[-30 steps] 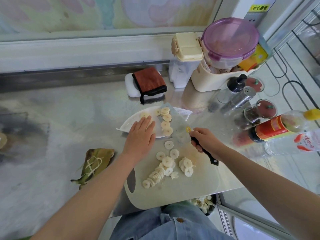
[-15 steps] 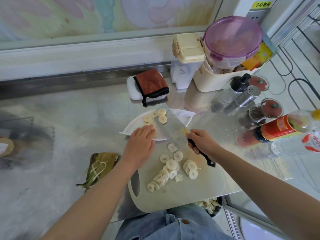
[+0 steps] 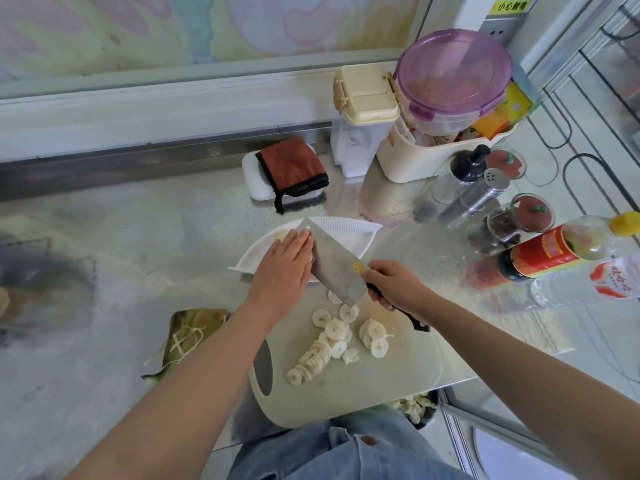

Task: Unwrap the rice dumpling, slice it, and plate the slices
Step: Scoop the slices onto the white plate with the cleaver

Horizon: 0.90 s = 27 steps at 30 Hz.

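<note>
Dumpling (image 3: pixel 188 336), wrapped, lies left of board (image 3: pixel 398 382) holding slices (image 3: pixel 332 341); left hand (image 3: pixel 282 271) flat, fingers straight against cleaver (image 3: pixel 334 268) blade over plate (image 3: pixel 349 233); right hand (image 3: pixel 394 287) grasps cleaver handle.

Your pale round slices (image 3: pixel 332 341) lie in a loose, overlapping heap in the middle of the light green cutting board (image 3: pixel 388 386). The cleaver (image 3: pixel 332 265) is tilted, with its broad blade reaching from the board's far edge over the white ribbed plate (image 3: pixel 349 232). The wrapped rice dumpling (image 3: pixel 188 336), green leaves tied with pale string, lies just left of the board.
</note>
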Available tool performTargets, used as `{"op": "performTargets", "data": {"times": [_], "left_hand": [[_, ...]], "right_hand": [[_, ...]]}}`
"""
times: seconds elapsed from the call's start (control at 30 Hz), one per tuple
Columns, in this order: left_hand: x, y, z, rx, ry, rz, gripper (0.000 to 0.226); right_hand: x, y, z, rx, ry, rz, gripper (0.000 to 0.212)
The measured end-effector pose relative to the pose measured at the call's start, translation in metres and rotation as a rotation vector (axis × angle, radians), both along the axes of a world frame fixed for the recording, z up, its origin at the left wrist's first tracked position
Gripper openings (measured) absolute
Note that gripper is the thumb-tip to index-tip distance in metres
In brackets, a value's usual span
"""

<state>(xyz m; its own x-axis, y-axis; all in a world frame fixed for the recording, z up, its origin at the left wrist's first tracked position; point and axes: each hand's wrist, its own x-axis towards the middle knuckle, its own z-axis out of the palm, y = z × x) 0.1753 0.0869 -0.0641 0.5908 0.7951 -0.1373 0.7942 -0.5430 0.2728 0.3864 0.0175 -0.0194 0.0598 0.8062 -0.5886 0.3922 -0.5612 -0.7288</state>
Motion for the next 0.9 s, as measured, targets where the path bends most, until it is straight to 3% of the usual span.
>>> {"op": "performTargets", "data": {"times": [0.17, 0.4, 0.67, 0.9], "left_hand": [[-0.024, -0.005, 0.000, -0.002, 0.098, 0.059, 0.053], [-0.005, -0.010, 0.006, -0.037, 0.116, 0.069, 0.054], [-0.001, -0.016, 0.014, 0.001, -0.041, 0.115, 0.052], [-0.002, -0.019, 0.011, -0.089, 0.089, 0.159, 0.055]], "right_hand": [[0.004, 0.000, 0.001, -0.017, 0.036, -0.052, 0.027], [0.001, 0.002, 0.000, -0.002, -0.001, -0.064, 0.030], [0.014, -0.010, 0.002, 0.028, -0.067, -0.020, 0.029], [0.013, -0.013, 0.005, 0.025, -0.037, 0.008, 0.028]]}}
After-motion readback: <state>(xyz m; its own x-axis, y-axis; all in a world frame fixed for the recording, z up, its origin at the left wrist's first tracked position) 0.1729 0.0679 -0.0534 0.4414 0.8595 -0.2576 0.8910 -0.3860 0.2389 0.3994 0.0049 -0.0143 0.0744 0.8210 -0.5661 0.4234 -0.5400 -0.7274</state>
